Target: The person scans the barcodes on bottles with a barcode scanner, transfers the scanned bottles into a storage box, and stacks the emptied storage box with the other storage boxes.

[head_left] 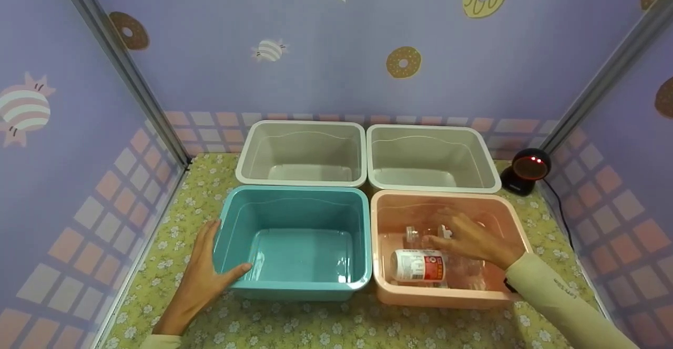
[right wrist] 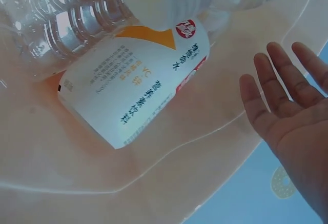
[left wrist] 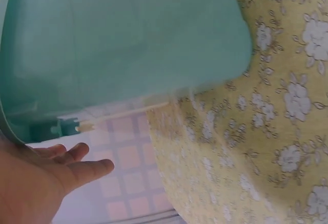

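My left hand is at the left side of a teal bin, thumb over the front left corner and fingers along the outer wall. The left wrist view has those fingers extended beside the rim. Over the peach bin is my right hand, holding nothing; in the right wrist view its fingers are spread and apart from the bottles. A bottle with a white and red label lies in that bin. Clear plastic bottles lie around it, partly hidden by my hand in the head view.
Two pale grey bins, one at left and one at right, stand behind the coloured ones. A black scanner with red lights stands at the right, its cable trailing forward. Patterned walls enclose the flowered tabletop.
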`<act>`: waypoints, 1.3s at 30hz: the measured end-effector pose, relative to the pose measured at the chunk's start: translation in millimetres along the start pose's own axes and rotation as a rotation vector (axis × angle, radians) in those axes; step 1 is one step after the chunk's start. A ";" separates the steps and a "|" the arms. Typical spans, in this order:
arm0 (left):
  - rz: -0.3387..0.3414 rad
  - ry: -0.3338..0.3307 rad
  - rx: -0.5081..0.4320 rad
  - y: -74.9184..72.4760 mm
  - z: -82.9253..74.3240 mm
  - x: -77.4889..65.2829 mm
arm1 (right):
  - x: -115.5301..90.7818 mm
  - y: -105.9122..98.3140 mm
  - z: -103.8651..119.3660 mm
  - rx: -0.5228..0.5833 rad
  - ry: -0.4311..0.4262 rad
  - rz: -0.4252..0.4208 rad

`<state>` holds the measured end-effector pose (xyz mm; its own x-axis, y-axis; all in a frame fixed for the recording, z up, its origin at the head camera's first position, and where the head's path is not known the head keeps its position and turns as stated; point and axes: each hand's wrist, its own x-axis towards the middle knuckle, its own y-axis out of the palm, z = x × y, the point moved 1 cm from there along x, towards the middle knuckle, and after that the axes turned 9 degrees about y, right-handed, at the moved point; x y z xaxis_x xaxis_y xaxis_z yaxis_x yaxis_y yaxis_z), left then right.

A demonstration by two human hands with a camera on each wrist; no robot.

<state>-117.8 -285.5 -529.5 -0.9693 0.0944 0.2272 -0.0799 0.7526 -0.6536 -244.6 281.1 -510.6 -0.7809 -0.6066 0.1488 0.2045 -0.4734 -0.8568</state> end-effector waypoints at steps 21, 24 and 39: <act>0.005 0.004 -0.154 -1.4 13.0 -13.0 | -10.2 1.0 -4.7 0.122 0.159 0.217; 0.018 0.014 -0.161 -2.3 14.5 -13.3 | -11.4 0.4 -5.6 0.125 0.164 0.243; 0.068 -0.021 -0.215 -5.0 18.5 -14.8 | -14.3 3.5 -8.9 0.362 0.220 0.444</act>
<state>-107.3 -302.8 -543.0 -0.9755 0.1382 0.1714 0.0353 0.8666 -0.4977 -238.0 293.8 -520.2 -0.6711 -0.6675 -0.3225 0.6953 -0.4159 -0.5861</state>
